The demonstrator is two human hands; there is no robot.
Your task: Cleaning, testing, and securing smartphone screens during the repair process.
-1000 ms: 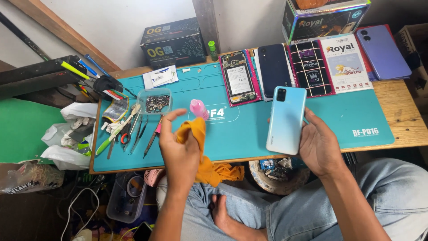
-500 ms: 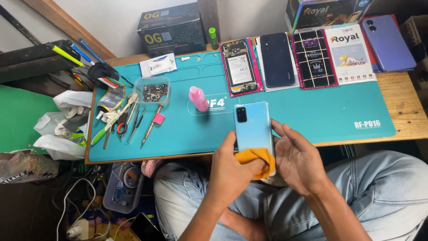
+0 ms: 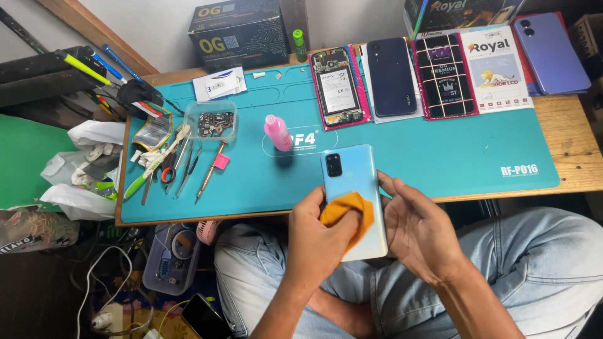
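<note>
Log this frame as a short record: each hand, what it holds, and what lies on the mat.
left hand: presses an orange cloth onto the back of the phone
right hand: supports the light blue phone from its right side
phone: back up, camera end away from the person, above the lap
mat: teal, on a wooden table
on the mat: pink bottle, clear tray of small parts, hand tools, opened phone, dark phone

Wooden bench point(image 3: 581, 150) against a pale wall point(image 3: 169, 12), teal work mat point(image 3: 440, 150) covering most of the top. Green board point(image 3: 25, 157) at the left, diagonal wooden batten point(image 3: 94, 28) on the wall. Dark floor point(image 3: 44, 295) under the bench, cluttered with cables point(image 3: 100, 282). Even overhead light, soft shadows.
</note>
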